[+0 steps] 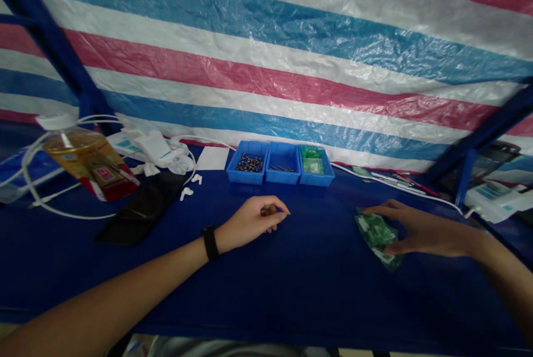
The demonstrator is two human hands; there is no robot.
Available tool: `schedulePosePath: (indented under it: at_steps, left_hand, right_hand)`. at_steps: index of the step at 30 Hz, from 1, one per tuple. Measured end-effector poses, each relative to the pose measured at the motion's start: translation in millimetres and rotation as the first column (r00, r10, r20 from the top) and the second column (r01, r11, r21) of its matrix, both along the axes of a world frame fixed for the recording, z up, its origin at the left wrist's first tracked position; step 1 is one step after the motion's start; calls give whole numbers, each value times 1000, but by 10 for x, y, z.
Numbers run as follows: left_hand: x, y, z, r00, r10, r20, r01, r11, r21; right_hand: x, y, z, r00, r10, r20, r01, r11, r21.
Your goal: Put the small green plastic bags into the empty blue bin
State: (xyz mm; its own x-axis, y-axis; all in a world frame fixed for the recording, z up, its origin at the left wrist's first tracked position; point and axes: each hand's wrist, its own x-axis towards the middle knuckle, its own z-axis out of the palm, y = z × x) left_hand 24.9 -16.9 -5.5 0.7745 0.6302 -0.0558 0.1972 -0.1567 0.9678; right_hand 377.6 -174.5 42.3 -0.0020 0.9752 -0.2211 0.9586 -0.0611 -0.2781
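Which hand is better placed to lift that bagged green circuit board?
Probably the right hand: its fingers already touch the bagged green circuit board; the left hand lies apart, near the blue trays.

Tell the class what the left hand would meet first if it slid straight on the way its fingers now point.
The left hand would probably reach the near corner of the rightmost blue tray first, though depth is unclear and it might pass just in front of that tray.

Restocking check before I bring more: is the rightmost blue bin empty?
Not empty: the rightmost blue bin holds green packets, visible inside its walls.
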Motion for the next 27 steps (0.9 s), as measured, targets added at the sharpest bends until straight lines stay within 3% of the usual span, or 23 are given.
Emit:
schedulePosePath:
  at_steps: [3, 8, 13, 17, 20, 23, 27]
  left_hand:
    - [7, 10, -10, 1000, -1, -13, 1, 1000, 6]
    - [8, 18, -18, 1000, 17, -24, -17, 1000, 11]
    - [1, -8, -27, 999, 34, 1, -34, 999, 9]
    - [3, -52, -31, 991, 37, 131, -36, 999, -4]
    - [-3, -64, -43, 978, 21, 209, -10, 999, -54]
    - [-8, -38, -81, 968, 116, 224, -96, 990, -98]
    - [5, 18, -124, 942, 205, 265, -153, 967, -204]
  right_hand:
    - [7, 31, -80, 989, -33, -141, 28, 999, -41]
    - [-47, 312, -130, 963, -5, -268, 28, 996, 80]
    - [-540, 579, -262, 882, -44, -470, 186, 948, 259]
    - [-1203, 745, -389, 658, 42, -752, 245, 932, 267]
    - [-1596, 878, -468, 487, 104, -867, 233, 942, 243]
    - [-1740, 977, -552, 357, 115, -927, 308, 922, 233]
    - [-1690, 984, -674, 226, 59, -972, 347, 928, 137]
